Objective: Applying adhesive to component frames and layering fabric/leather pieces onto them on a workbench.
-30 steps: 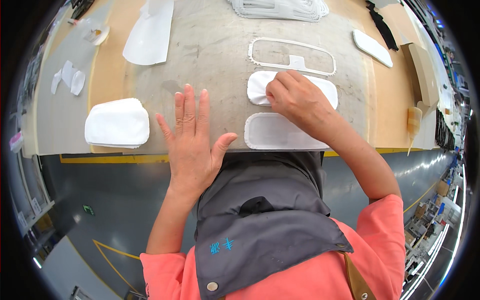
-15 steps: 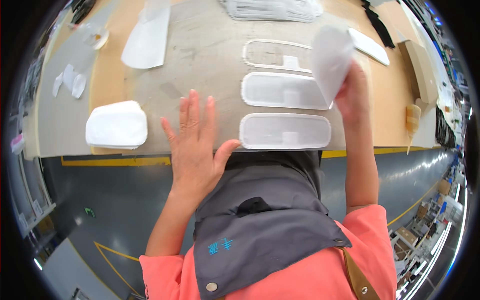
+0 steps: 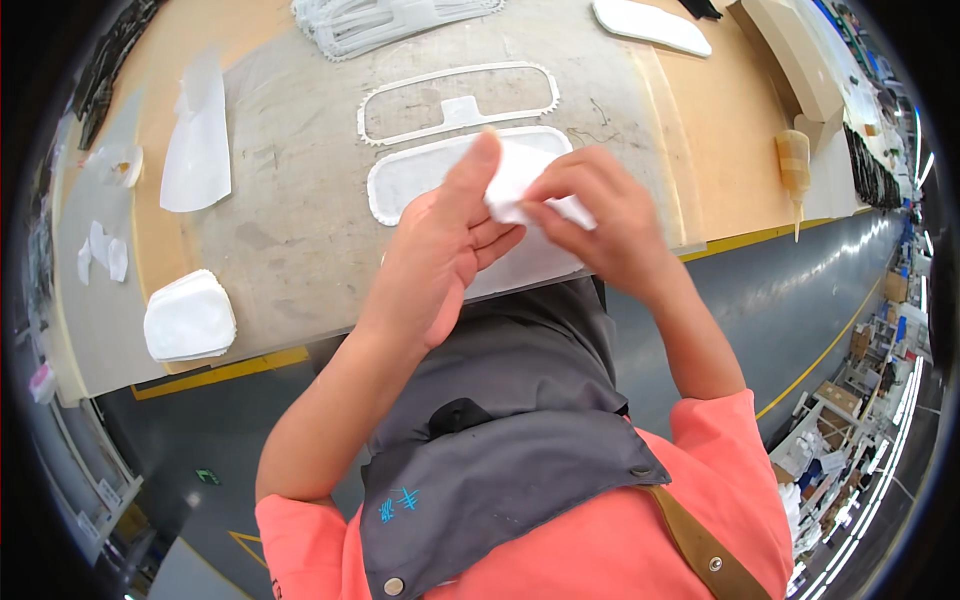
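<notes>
The worktable (image 3: 290, 190) is the broadest thing here, its near edge running slantwise in front of the person. At its far side lies a stack of white frames (image 3: 390, 25); nearer come a single open frame (image 3: 458, 115) with a tab on its inner edge, then a long white panel (image 3: 410, 180), and another pale panel (image 3: 525, 262), mostly hidden by the hands. Above these the left hand (image 3: 430, 250) stands with thumb raised and fingers apart, the sheet at its thumb; whether it grips anything I cannot tell. The right hand (image 3: 600, 215) is closed in a pinch, thumb and forefinger nearly together on the sheet's edge. Smallest is that white sheet (image 3: 518, 172), bent and creased between the two hands, over the panels. It looks thin, light and limp, likely quick to crumple, so a light fingertip hold on an edge or corner should suit it best.
</notes>
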The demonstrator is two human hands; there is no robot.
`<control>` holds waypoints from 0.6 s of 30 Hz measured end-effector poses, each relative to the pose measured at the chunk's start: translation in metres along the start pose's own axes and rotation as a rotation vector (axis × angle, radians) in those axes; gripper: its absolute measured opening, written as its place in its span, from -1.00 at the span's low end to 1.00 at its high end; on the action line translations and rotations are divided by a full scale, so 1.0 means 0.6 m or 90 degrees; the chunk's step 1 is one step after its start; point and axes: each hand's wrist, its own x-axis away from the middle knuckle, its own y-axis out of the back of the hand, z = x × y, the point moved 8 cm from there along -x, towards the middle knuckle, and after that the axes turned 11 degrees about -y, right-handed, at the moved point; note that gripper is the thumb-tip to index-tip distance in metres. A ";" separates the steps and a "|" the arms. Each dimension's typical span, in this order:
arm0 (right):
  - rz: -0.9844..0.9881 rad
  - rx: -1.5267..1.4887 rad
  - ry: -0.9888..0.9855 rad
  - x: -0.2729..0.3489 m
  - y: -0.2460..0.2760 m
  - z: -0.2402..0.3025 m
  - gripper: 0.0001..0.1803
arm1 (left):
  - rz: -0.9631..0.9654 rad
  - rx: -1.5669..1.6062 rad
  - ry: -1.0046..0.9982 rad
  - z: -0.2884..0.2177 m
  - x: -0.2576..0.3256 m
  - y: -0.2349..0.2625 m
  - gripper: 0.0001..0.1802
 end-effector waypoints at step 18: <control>0.450 -0.117 -0.353 0.013 0.014 -0.088 -0.53 | -0.016 -0.179 -0.048 -0.068 0.082 0.027 -0.64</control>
